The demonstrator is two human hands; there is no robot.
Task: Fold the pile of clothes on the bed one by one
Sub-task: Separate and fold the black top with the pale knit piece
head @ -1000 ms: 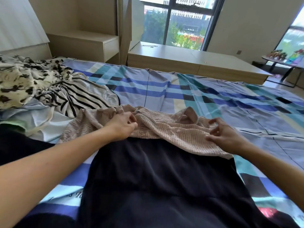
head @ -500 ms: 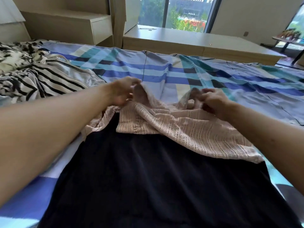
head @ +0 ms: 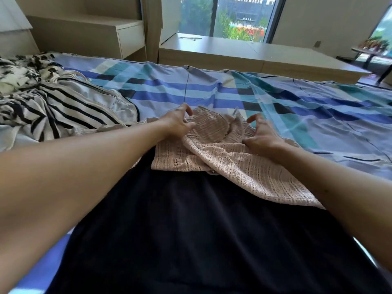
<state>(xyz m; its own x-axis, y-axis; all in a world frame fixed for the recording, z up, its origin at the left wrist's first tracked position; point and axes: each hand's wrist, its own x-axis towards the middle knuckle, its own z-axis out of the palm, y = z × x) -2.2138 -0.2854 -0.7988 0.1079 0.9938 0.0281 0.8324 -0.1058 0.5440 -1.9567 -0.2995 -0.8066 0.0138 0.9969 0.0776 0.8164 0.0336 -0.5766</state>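
the lace top (head: 212, 153), seemingly light and limp, lies rumpled on the bed (head: 297, 107) above a black skirt (head: 201, 230), left hand (head: 177, 124) and right hand (head: 263, 134) half-curled on it, grip unclear; probably best pinched at its shoulders.

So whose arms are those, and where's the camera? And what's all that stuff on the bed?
Those are a person's own arms, not a machine. The camera sits on their head and looks forward and down, so you see what they see. The left hand and right hand are both on a pink lacy top, with bent fingers. I can't tell whether they are pinching the cloth. The top overlaps the far end of a big black garment, which is spread on the checked blue bedsheet. On the left is a pile with a striped garment and a black-and-white blotchy one. Beyond the bed is a window.
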